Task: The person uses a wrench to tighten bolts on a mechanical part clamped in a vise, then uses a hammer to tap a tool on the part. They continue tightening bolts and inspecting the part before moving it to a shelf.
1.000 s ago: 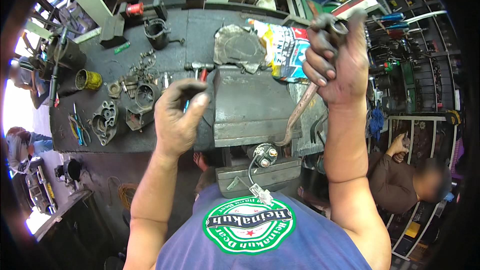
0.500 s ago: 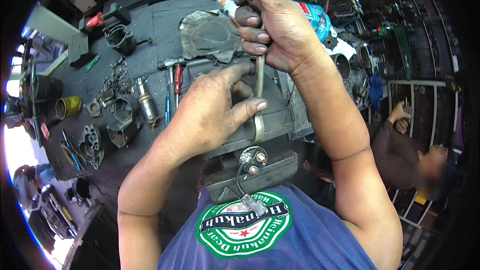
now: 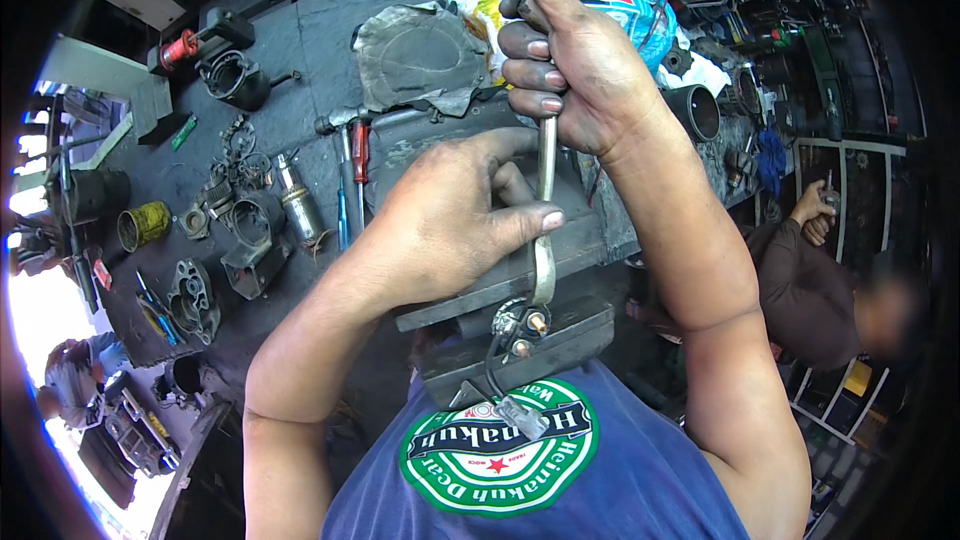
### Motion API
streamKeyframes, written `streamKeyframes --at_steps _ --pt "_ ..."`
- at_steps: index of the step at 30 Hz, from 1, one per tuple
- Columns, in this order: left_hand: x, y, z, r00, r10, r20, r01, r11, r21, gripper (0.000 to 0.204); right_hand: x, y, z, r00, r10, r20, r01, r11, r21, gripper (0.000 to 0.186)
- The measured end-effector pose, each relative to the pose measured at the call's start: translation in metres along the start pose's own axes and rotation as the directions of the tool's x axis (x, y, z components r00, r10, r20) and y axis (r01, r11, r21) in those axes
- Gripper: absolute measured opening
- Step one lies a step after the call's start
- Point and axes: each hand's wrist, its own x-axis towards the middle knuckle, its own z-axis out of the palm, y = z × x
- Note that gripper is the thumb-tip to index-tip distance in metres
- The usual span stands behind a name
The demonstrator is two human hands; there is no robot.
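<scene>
My right hand is closed in a fist round the upper part of a long metal wrench, its thumb pointing up. The wrench's upper end is hidden in the fist; its lower end bends in a curve. Lower down, my left hand holds the shaft loosely, thumb across the front, its other fingers partly hidden behind. Just below the wrench's bent end is a round black electrical part with two copper studs and a black lead ending in a grey connector. It sits at a dark metal vise, close to my shirt.
On the dark bench lie a hammer, a red-handled screwdriver, a metal cylinder, cast housings and a yellow can. Behind are a grey cloth and a blue bag. Another person is at the right.
The whole view has shifted slightly. My hands keep their holds on the wrench, whose bent lower end is now closer to the studded black part.
</scene>
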Motion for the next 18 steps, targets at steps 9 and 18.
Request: streamKeyframes --at_steps 9,18 --pt "0.003 -0.006 -0.002 0.995 0.092 0.027 -0.095 0.987 0.133 0.032 -0.003 0.009 0.008 0.992 0.021 -0.126 -0.024 0.999 -0.027 0.052" --pt "-0.002 -0.011 0.007 0.921 0.385 0.064 -0.391 0.910 0.136 0.040 -0.061 -0.011 0.036 0.872 -0.472 -0.132 0.429 0.865 -0.261 0.053"
